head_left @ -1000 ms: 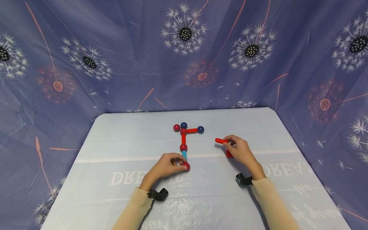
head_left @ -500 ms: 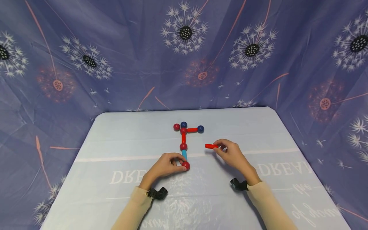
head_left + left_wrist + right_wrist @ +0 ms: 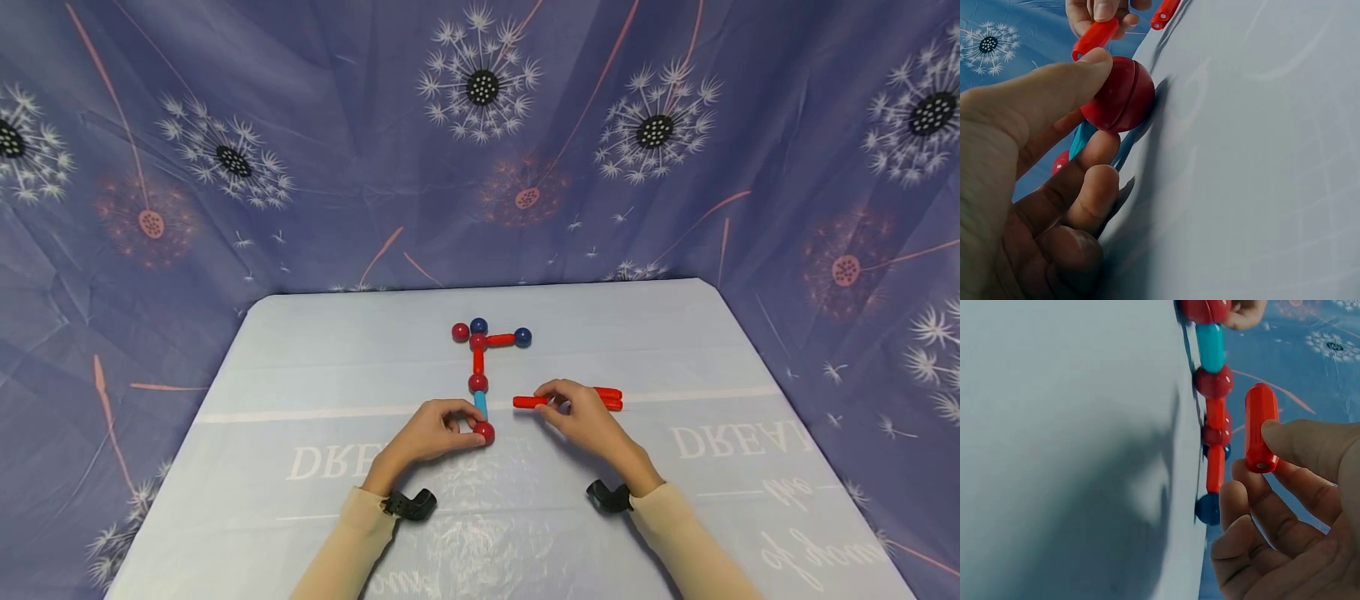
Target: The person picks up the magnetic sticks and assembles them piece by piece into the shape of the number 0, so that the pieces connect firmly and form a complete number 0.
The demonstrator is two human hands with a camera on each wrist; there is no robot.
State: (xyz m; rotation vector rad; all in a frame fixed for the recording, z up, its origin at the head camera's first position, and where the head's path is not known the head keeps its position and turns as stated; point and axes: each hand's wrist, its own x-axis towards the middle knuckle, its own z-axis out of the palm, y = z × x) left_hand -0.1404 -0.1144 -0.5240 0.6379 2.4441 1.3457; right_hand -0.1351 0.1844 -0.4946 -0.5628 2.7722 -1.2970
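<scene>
My left hand (image 3: 433,432) pinches a red ball (image 3: 484,432) between thumb and fingers at the near end of a chain on the table. From that ball a light blue magnetic rod (image 3: 481,406) runs to a second red ball (image 3: 477,383). Beyond it a red rod (image 3: 478,362) leads to another red ball (image 3: 477,343), where a sideways red rod (image 3: 501,340) joins a dark blue ball (image 3: 522,337). To the right of the chain, my right hand (image 3: 583,418) pinches a loose red magnetic rod (image 3: 1261,428), held above the table and pointing left toward the chain.
A dark blue ball (image 3: 478,326) and a red ball (image 3: 460,332) sit at the chain's far end. Spare red rods (image 3: 611,399) lie behind the right hand, partly hidden by it. A patterned blue curtain (image 3: 337,167) hangs behind the white-covered table (image 3: 300,358).
My right hand has carried the red rod left and nearer to me, away from the spare rods, which now show behind it. The left hand has stayed on the red ball.
</scene>
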